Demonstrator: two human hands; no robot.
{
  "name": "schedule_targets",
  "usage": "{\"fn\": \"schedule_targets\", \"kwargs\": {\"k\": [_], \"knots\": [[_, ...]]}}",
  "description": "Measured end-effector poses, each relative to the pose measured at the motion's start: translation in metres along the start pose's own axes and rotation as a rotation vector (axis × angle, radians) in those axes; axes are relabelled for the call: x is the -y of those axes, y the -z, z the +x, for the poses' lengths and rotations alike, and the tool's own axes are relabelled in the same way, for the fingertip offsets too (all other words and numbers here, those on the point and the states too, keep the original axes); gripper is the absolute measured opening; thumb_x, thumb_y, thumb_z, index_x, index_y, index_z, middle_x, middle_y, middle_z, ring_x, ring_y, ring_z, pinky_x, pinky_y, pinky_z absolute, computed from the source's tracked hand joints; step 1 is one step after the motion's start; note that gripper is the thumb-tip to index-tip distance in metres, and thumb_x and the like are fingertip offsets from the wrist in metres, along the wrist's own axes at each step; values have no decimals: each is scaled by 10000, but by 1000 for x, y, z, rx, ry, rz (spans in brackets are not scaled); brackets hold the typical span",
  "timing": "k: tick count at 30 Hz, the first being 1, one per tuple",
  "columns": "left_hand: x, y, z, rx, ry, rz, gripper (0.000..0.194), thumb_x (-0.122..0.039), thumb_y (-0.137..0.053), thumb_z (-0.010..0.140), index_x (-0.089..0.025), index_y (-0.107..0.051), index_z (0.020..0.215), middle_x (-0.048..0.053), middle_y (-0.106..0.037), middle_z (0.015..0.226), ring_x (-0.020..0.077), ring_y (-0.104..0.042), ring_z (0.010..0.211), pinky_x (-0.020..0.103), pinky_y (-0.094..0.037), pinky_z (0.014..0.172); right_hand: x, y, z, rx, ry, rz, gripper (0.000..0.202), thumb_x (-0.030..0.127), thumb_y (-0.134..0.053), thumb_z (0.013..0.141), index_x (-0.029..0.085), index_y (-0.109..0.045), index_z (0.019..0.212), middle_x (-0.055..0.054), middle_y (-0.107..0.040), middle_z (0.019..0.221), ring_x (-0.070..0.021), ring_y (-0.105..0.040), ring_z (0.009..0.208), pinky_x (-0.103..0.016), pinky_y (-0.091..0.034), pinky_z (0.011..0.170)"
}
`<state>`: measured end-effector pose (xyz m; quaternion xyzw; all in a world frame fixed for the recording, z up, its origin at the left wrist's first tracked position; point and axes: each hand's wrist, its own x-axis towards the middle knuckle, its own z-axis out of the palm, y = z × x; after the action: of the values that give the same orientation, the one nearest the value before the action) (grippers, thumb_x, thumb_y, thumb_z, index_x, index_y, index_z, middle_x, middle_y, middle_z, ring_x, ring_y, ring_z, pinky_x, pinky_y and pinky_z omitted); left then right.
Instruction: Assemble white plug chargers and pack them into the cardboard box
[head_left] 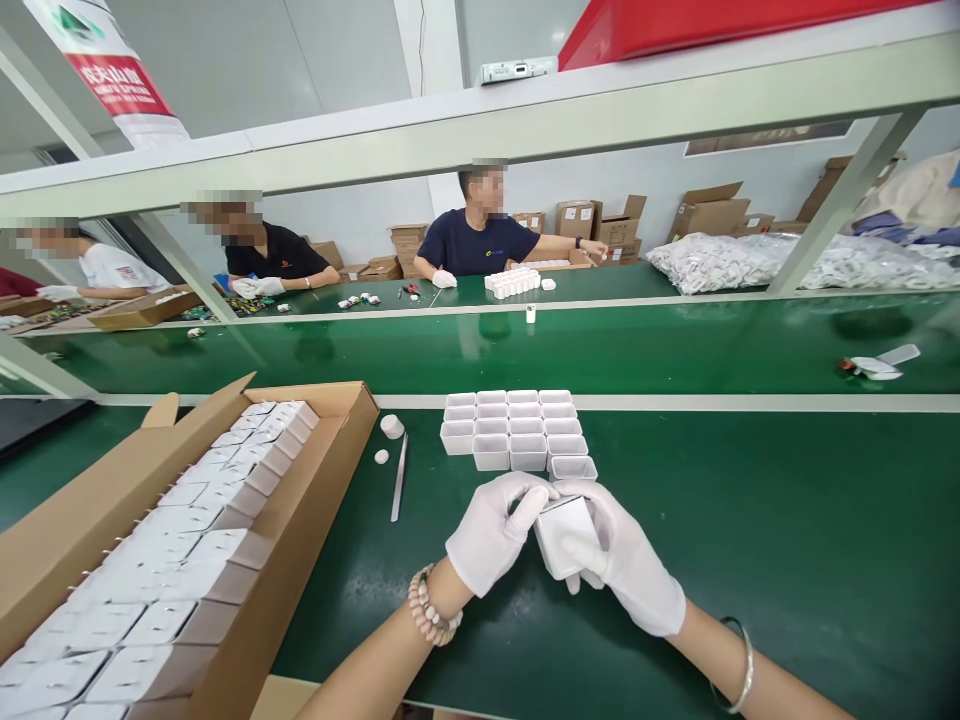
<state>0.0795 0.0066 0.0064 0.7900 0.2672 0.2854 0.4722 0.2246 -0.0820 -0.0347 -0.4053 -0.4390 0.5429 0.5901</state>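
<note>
Both hands wear white gloves and hold one white box-shaped piece (566, 535) above the green table. My left hand (495, 530) has its fingers closed on the upper left edge of the piece. Around the right side and underneath, my right hand (626, 550) wraps its fingers. Just beyond the hands stand rows of small white open-topped cups (528, 450). Left of the cups lie metal tweezers (400, 478), a white round piece (391, 426) and a small white disc (382, 457).
At the left, a long cardboard box (330, 470) holds many white cases (180, 550). Beyond the table edge runs a green conveyor belt (420, 350) with a white part (877, 365) on its right. Several people sit across it. A shelf beam (375, 155) crosses above.
</note>
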Motion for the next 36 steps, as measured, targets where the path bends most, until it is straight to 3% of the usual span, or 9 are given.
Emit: {"fn": "schedule_targets", "kwargs": {"k": [13, 19, 22, 26, 36], "knots": [[-5, 5, 0, 45, 79, -165, 259, -344, -518, 898, -178, -708, 959, 64, -701, 1015, 191, -629, 948, 291, -473, 896, 1, 2, -1, -11, -50, 61, 570, 400, -669, 803, 217, -379, 1258, 22, -625, 692, -69, -487, 367, -192, -350, 350], [-7, 3, -1, 8, 42, -118, 244, -325, -501, 903, -165, -681, 865, 67, -698, 954, 187, -624, 888, 286, -478, 854, 4, -1, -2, -32, -22, 0, 453, 439, -608, 846, 224, -421, 1197, 49, -587, 604, -68, -495, 377, -167, -331, 351], [-5, 0, -1, 9, 35, -95, 238, -324, -503, 900, -163, -674, 863, 70, -691, 940, 186, -620, 883, 284, -479, 850, 3, -2, -2, -101, -18, -22, 393, 469, -585, 853, 231, -465, 1142, 41, -581, 641, -63, -489, 356, -169, -345, 319], [-2, -3, -2, 14, 26, -70, 228, -320, -508, 898, -167, -676, 874, 70, -691, 944, 187, -623, 889, 286, -479, 852, 0, -1, -2, -177, -4, -50, 378, 491, -581, 845, 228, -508, 1108, 26, -582, 678, -72, -484, 351, -196, -392, 298], [-5, -7, -6, -37, -11, -52, 205, -296, -506, 906, -187, -678, 883, 45, -692, 946, 173, -627, 903, 272, -476, 861, 4, -1, -5, -192, -39, -66, 398, 504, -530, 874, 229, -528, 1163, -4, -625, 670, -76, -476, 331, -204, -391, 305]]}}
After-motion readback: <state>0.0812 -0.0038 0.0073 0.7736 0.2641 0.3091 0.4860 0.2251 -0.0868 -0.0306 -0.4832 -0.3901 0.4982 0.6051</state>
